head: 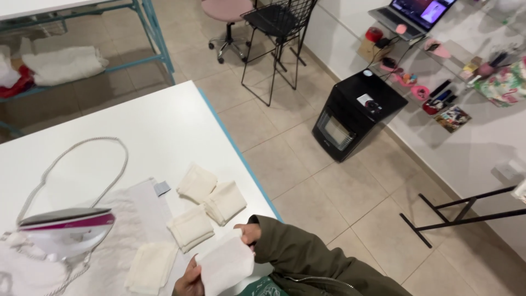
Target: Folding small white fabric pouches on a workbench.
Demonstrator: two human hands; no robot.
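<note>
Both my hands hold one white square cloth piece (226,264) above the table's near edge. My left hand (190,280) grips its lower left side and my right hand (249,233), in an olive sleeve, pinches its upper right corner. Just beyond it on the white table (164,126) lie several folded cream cloth pieces (197,183), laid out in a loose row. A white and magenta steam iron (63,230) stands at the left on a white pressing cloth (126,230), its braided cord (82,151) looping across the table.
The table has a teal edge running beside a tiled floor. A black heater (353,112) stands on the floor to the right. Behind are a black wire chair (276,33), a pink stool (226,11) and a glass desk with a laptop (411,13). A teal-framed shelf holds folded cloth (63,64).
</note>
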